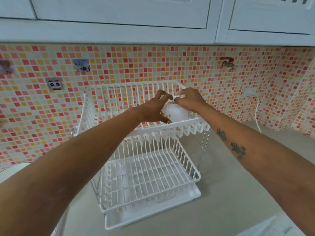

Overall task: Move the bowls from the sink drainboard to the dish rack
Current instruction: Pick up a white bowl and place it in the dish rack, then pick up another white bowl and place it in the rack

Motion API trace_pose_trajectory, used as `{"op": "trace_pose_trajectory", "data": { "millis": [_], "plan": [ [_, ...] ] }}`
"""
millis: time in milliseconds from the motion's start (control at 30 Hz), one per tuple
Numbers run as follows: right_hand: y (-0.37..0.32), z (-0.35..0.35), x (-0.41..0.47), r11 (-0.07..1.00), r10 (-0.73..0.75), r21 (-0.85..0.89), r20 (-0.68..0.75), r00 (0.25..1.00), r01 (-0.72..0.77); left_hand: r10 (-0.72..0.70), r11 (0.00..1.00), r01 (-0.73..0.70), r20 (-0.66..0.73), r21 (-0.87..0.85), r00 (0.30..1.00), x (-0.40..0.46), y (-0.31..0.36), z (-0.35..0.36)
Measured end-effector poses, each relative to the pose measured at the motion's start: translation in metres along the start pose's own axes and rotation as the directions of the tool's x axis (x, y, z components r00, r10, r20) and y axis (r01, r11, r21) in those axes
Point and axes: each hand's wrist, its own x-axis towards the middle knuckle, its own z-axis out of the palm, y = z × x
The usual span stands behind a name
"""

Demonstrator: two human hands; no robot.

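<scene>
Rack first: I see the white two-tier dish rack (150, 176) on the grey counter (238, 193), its lower tier holding nothing I can make out. On the upper tier sits a white bowl (175, 113), turned mouth down, with small red marks near its rim. My left hand (153, 111) and right hand (190, 99) both curl around this bowl from either side.

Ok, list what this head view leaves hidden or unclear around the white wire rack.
- White bowl in the two-tier white wire dish rack's upper tier: both hands cover its top.
- Left hand and right hand: grip unclear, blurred.
- Sink drainboard: outside the frame.
- Round white object: cut by the left edge.
</scene>
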Motion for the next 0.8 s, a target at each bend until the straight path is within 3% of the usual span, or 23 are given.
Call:
{"op": "trace_pose_trajectory", "data": {
  "millis": [200,333,433,567,700,800],
  "plan": [
    [-0.05,-0.008,0.001,0.974,-0.179,0.092,-0.259,0.949,0.209,-0.125,0.988,0.107,-0.169,-0.109,0.978,-0.042,-0.014,-0.049],
    [-0.124,0.024,-0.011,0.913,-0.327,0.141,-0.308,0.893,0.383,-0.285,0.95,0.217,-0.343,-0.224,0.895,-0.101,-0.044,-0.081],
    [-0.195,0.064,-0.023,0.836,-0.421,0.238,-0.301,0.855,0.495,-0.43,0.898,0.317,-0.458,-0.305,0.778,-0.166,-0.075,-0.106],
    [-0.292,0.119,-0.057,0.715,-0.575,0.317,-0.238,0.782,0.623,-0.605,0.793,0.526,-0.497,-0.307,0.622,-0.271,-0.123,-0.13],
    [-0.367,0.176,-0.101,0.624,-0.665,0.455,-0.118,0.738,0.635,-0.781,0.606,0.669,-0.479,-0.43,0.4,-0.376,-0.162,-0.146],
    [-0.407,0.227,-0.131,0.635,-0.674,0.538,0.035,0.737,0.555,-0.854,0.473,0.73,-0.46,-0.494,0.242,-0.45,-0.175,-0.147]
  ]
}}
